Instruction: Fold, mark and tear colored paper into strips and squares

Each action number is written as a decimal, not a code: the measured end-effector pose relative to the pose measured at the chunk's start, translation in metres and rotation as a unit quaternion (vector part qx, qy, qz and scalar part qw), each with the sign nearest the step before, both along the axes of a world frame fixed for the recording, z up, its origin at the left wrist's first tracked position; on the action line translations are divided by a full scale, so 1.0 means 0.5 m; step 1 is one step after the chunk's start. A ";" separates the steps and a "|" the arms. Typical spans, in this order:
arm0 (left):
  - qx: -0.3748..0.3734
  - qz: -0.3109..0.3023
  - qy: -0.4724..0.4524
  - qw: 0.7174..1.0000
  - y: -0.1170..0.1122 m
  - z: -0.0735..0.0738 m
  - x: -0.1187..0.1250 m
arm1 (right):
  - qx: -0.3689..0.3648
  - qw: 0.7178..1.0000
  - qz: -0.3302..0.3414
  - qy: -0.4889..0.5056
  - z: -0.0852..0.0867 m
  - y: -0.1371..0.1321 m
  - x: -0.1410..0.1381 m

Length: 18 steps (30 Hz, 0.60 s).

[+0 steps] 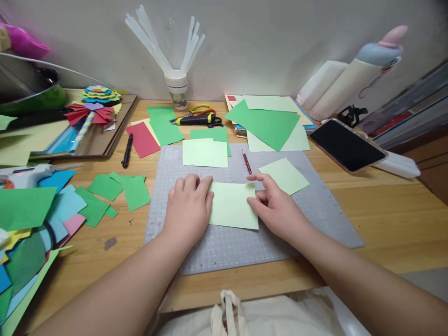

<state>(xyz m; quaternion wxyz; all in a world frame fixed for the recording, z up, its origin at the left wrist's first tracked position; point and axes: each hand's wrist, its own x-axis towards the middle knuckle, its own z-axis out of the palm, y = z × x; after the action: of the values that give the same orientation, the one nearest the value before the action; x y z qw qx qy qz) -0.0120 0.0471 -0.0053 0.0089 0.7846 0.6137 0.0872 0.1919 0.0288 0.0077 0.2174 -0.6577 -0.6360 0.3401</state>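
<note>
A pale green rectangle of paper lies on the grey cutting mat between my hands. My left hand covers its left edge, the fingers bent and close together with the thumb along the paper. At the right edge, my right hand has its thumb on the paper and its index finger stretched toward the upper corner; the other fingers curl beside the edge. Just above lies a short red pencil. Another pale green sheet rests to the right, and more pale green pieces lie at the mat's top edge.
Green scraps and a black pen lie left of the mat. A box cutter and a paper cup with white sticks are behind it. To the right is a phone. A glue gun sits far left.
</note>
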 end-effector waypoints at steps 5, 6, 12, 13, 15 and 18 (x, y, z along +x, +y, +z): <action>0.000 0.012 0.021 1.000 -0.005 -0.003 0.010 | 0.004 0.998 0.033 -0.054 -0.001 0.000 0.000; -0.001 0.014 0.025 1.000 -0.005 -0.004 0.011 | 0.004 0.997 0.037 -0.060 -0.001 0.000 0.000; -0.002 0.017 0.039 0.999 -0.004 -0.004 0.012 | 0.003 0.996 0.051 -0.070 -0.001 -0.003 0.001; -0.002 0.017 0.040 0.999 -0.004 -0.004 0.012 | 0.003 0.996 0.050 -0.068 -0.001 -0.004 0.003; -0.003 0.018 0.042 0.999 -0.004 -0.004 0.012 | 0.000 0.998 0.039 -0.049 -0.002 -0.005 0.006; -0.003 0.018 0.041 0.999 -0.004 -0.005 0.012 | -0.023 0.999 0.018 0.019 -0.005 -0.012 0.011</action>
<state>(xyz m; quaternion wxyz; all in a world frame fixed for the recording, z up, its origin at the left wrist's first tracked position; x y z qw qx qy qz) -0.0058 0.0449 -0.0075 -0.0155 0.7763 0.6279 0.0533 0.1974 0.0227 0.0053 0.2078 -0.6449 -0.6351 0.3709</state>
